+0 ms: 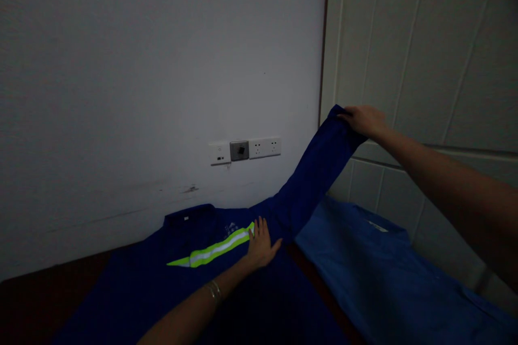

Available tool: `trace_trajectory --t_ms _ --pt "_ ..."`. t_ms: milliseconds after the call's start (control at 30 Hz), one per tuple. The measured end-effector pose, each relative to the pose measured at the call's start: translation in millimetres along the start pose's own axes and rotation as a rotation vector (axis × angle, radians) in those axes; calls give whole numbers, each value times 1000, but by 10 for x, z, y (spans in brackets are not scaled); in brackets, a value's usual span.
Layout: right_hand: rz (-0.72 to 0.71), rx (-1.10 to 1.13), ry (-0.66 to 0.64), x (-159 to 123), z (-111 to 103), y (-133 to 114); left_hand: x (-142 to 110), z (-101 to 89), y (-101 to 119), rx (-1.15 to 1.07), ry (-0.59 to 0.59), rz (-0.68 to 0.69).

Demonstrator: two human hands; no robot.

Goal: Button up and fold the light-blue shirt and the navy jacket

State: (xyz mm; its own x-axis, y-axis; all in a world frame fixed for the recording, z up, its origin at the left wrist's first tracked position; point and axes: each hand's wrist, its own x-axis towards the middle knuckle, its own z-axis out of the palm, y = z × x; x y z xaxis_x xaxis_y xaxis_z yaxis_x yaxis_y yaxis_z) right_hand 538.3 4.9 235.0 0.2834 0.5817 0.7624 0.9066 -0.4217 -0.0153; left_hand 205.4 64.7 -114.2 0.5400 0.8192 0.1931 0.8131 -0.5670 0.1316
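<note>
A dark blue work jacket (157, 294) lies spread out with its collar toward the wall. Across its chest runs a yellow-green and silver reflective stripe (218, 248). My left hand (261, 245) rests flat on the chest near the shoulder, fingers spread over the end of the stripe. At the upper right, my right hand (364, 120) pinches the cuff end of the jacket's sleeve (311, 178). That sleeve is lifted off the surface and stretched up and to the right. The lower part of the jacket is very dark.
A lighter blue garment (372, 275) lies to the right. Beneath the clothes is a dark red surface (52, 291). Behind stands a white wall (162, 75) with a row of sockets (265, 147). A pale panelled door or cabinet (424, 54) rises at the right.
</note>
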Motion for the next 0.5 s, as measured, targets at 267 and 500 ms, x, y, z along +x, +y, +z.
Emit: trace_trajectory --t_ms 267,500 --pt "125 26 65 28 84 -37 -64 -195 17 -39 -116 70" --pt "72 148 83 133 32 -191 -30 -124 5 -68 -144 61"
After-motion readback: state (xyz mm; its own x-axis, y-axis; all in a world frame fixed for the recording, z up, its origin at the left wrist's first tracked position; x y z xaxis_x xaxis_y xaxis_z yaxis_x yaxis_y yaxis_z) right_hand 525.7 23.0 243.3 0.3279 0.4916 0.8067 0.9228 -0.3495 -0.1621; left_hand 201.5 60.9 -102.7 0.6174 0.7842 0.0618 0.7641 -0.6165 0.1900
